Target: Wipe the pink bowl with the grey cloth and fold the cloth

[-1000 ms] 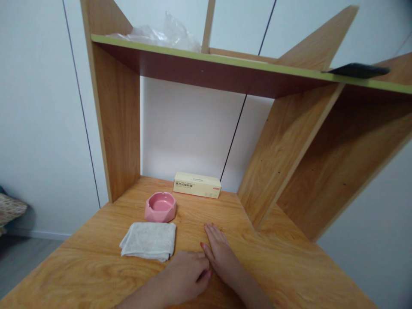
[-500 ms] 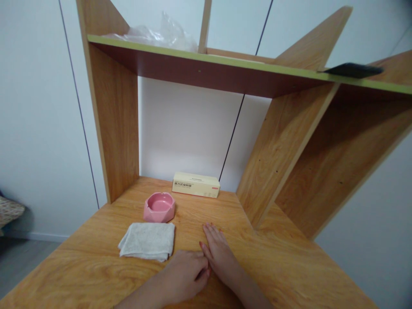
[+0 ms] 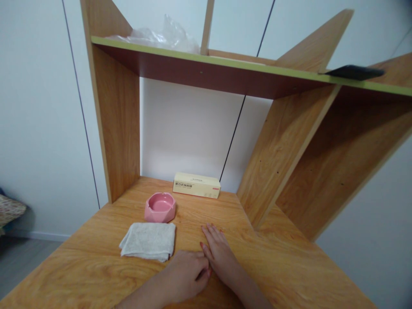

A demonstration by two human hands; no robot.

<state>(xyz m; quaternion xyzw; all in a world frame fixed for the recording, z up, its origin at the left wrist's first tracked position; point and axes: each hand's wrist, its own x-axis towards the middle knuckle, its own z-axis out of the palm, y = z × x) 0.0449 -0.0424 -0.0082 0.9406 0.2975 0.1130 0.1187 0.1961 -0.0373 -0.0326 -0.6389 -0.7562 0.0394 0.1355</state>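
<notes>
My left hand (image 3: 188,274) is curled into a loose fist on the wooden desk, with no object showing in it. Beside it my right hand (image 3: 219,253) lies flat, palm down, fingers stretched out and pointing away from me. Its thumb touches or nearly touches the left knuckles. Left of my hands is a folded pale grey cloth (image 3: 148,241). Just behind the cloth sits a pink faceted ashtray (image 3: 160,208) with notches in its rim. At the back of the desk stands a long cream box (image 3: 196,186) with printed characters.
A shelf (image 3: 199,64) with a light green edge spans the desk, carrying a crumpled clear plastic bag (image 3: 170,36) and a flat dark object (image 3: 355,72). Upright wooden panels stand at the left (image 3: 117,124) and right (image 3: 286,150). Patterned fabric (image 3: 11,210) shows at the far left.
The whole view has shifted very slightly. Both hands and the things on the desk stay in place.
</notes>
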